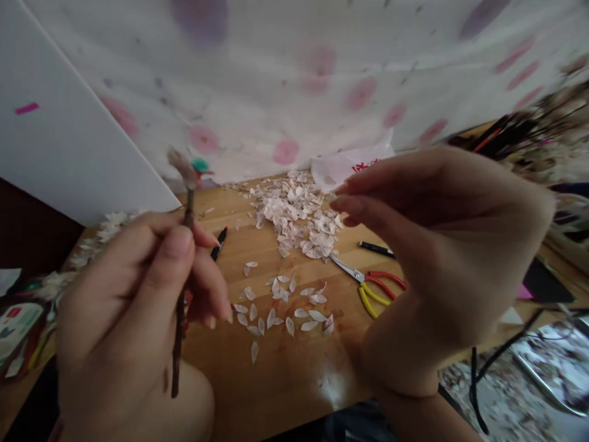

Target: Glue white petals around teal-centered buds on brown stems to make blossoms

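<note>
The left hand [133, 313] has its grip closed on a thin brown twig [188, 212], long axis upright. To the right of the twig and apart from it, the right hand [451, 245] has its fingertips [343, 204] drawn together; whether they pinch anything cannot be told. Pale petals [299, 215] and scissors [368, 283] lie on the counter [285, 380] below.

Left hand [133, 307] clenched, right hand [442, 245] raised, fingers [368, 215] pinched.

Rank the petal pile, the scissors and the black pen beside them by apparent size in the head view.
1. petal pile
2. scissors
3. black pen, its far end possibly hidden by the right hand
</note>
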